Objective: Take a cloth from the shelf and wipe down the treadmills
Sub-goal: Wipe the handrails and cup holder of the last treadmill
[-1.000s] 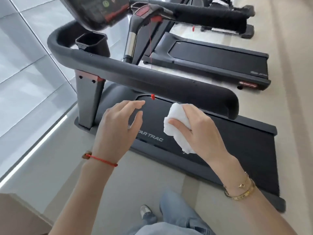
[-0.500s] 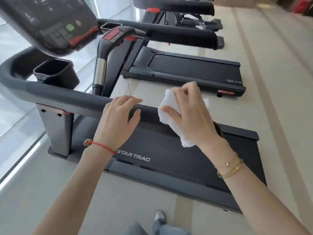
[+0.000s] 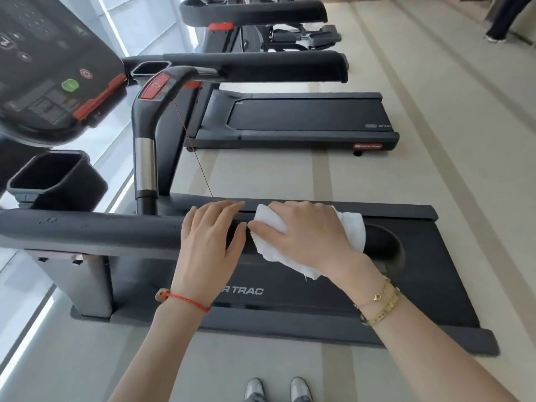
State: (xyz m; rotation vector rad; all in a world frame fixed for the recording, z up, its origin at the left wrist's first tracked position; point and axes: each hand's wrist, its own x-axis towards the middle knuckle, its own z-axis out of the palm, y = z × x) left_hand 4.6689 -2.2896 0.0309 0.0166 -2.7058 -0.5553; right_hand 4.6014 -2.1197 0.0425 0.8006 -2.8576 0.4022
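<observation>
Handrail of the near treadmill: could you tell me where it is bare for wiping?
The handrail is bare from the left hand back to the cup holder. Its end is crowded: the right hand presses the cloth there.

You're looking down on a pale beige floor (image 3: 435, 169) with darker stripes running away from you. On the left, tall frosted window panels (image 3: 156, 21) let in bright daylight. Far right, a person's dark trouser legs (image 3: 503, 18) stand near the wall.
</observation>
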